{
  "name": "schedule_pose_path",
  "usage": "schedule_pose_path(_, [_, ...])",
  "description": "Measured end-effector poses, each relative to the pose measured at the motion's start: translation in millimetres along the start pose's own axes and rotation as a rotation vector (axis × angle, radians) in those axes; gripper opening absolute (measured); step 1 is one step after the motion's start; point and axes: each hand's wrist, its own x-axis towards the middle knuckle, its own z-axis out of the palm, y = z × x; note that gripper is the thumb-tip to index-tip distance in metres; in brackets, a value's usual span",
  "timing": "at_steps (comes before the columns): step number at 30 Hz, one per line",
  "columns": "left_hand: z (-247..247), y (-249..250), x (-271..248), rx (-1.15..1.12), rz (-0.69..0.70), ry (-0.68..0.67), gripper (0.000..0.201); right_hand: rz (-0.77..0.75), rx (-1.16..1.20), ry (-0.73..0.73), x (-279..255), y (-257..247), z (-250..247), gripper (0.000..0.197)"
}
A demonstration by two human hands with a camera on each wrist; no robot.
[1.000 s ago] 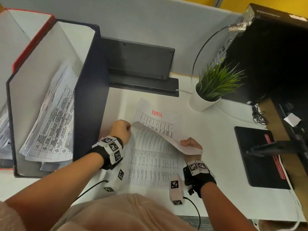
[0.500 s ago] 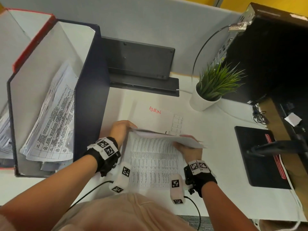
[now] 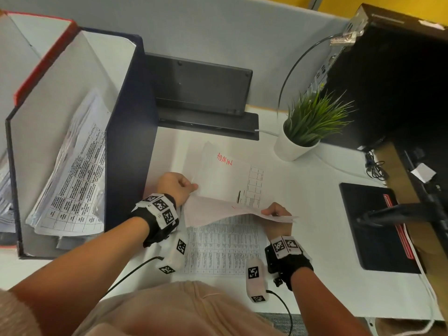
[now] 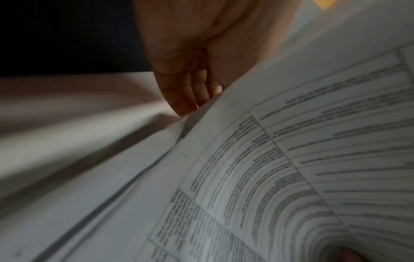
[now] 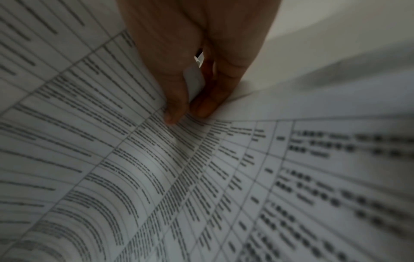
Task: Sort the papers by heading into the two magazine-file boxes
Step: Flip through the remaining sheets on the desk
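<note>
Both hands hold one printed sheet point(image 3: 232, 210) lifted above the desk, its pale back toward me. My left hand point(image 3: 191, 186) grips its left edge, beside the dark blue file box point(image 3: 128, 141). Thumb and finger of my right hand point(image 3: 269, 212) pinch its right edge; the right wrist view shows that pinch point(image 5: 190, 106) close up. Behind the lifted sheet a paper headed ADMIN point(image 3: 225, 161) in red lies flat. A table-printed paper point(image 3: 218, 251) lies under it near me. The blue box holds several papers point(image 3: 70, 185). A red file box point(image 3: 41, 57) stands left of it.
A potted plant point(image 3: 308, 132) stands right of the papers. A black monitor base point(image 3: 201, 98) sits behind them against the grey partition. At the right are a black pad point(image 3: 373, 226) and a dark computer case point(image 3: 388, 81). Cables run from both wrist cameras toward me.
The held sheet has tipped from showing its printed face to lying nearly edge-on with its back up. Both hands shifted slightly with it, and a flat ADMIN paper now shows behind.
</note>
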Motion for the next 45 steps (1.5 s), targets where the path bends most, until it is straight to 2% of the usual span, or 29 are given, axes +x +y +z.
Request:
schedule_pose_path(2, [0.6,-1.2,-1.1,0.018,0.046,0.015,0.015,-0.049,-0.003,0.027,-1.2,-2.9,1.4,0.037])
schedule_pose_path(4, [1.3,-4.1,-2.1,0.052,0.091,0.023,0.023,-0.035,0.001,0.055,-2.3,-5.9,2.7,0.033])
schedule_pose_path(5, [2.3,-5.7,-2.6,0.057,0.117,0.033,0.026,-0.022,0.026,0.06,-2.0,-6.5,2.7,0.035])
schedule_pose_path(7, [4.1,-7.2,-4.6,-0.011,0.145,0.056,0.012,0.053,0.116,0.043,-2.7,-8.1,2.9,0.04])
schedule_pose_path(8, [4.6,-7.6,-6.4,-0.048,0.151,0.06,0.018,0.091,0.15,0.035,-2.3,-8.8,2.2,0.041])
schedule_pose_path(10, [5.8,-9.2,-9.8,-0.114,0.201,0.044,0.025,0.098,0.047,0.042,-0.4,-10.1,0.7,0.04])
schedule_pose_path(12, [5.3,-8.8,-13.2,-0.177,0.249,0.022,0.019,0.083,-0.098,0.026,0.1,-11.8,0.1,0.028])
schedule_pose_path(13, [5.3,-9.1,-13.9,-0.228,0.252,-0.002,0.017,0.082,-0.128,0.034,-0.7,-13.1,-0.3,0.028])
schedule_pose_path(17, [3.3,-8.5,-16.8,-0.347,0.163,-0.165,0.019,0.041,0.027,0.084,-3.1,-15.4,-0.4,0.048])
schedule_pose_path(20, [1.8,-9.5,-17.9,-0.367,0.149,-0.219,0.028,0.05,0.149,0.034,-0.3,-14.3,-2.3,0.063])
schedule_pose_path(22, [0.6,-9.1,-18.8,-0.381,0.135,-0.253,0.033,0.027,0.066,-0.029,3.8,-13.1,-3.8,0.047])
schedule_pose_path(24, [0.5,-9.4,-18.6,-0.401,0.118,-0.261,0.034,0.032,0.009,-0.031,2.9,-11.5,-3.1,0.028])
schedule_pose_path(27, [-1.2,-10.2,-15.5,-0.451,0.058,-0.251,0.033,0.043,0.045,0.003,1.0,-8.8,-1.8,0.023])
schedule_pose_path(30, [-1.4,-8.1,-15.3,-0.518,-0.013,-0.247,0.023,0.091,0.04,0.031,3.7,-9.4,-0.2,0.02])
schedule_pose_path(32, [-0.3,-6.9,-14.1,-0.539,-0.086,-0.267,0.035,0.107,-0.032,0.086,8.5,-8.2,1.2,0.023])
schedule_pose_path(35, [-0.2,-5.2,-16.2,-0.485,-0.179,-0.392,0.05,0.122,-0.11,0.139,13.1,-5.1,5.9,0.021])
schedule_pose_path(37, [1.9,-9.0,-16.8,-0.319,-0.112,-0.421,0.041,0.205,-0.094,0.154,15.6,-2.9,9.4,0.024])
schedule_pose_path(40, [6.1,-10.1,-18.2,-0.166,-0.009,-0.366,0.034,0.272,-0.139,0.16,17.1,-2.6,11.2,0.025])
schedule_pose_path(42, [3.8,-2.1,-19.7,-0.188,0.04,-0.329,0.028,0.233,-0.211,0.17,15.8,-6.2,10.0,0.03])
schedule_pose_path(45, [-5.5,16.3,-18.0,-0.287,0.104,-0.367,0.028,0.216,-0.132,0.156,15.0,-16.4,3.4,0.058])
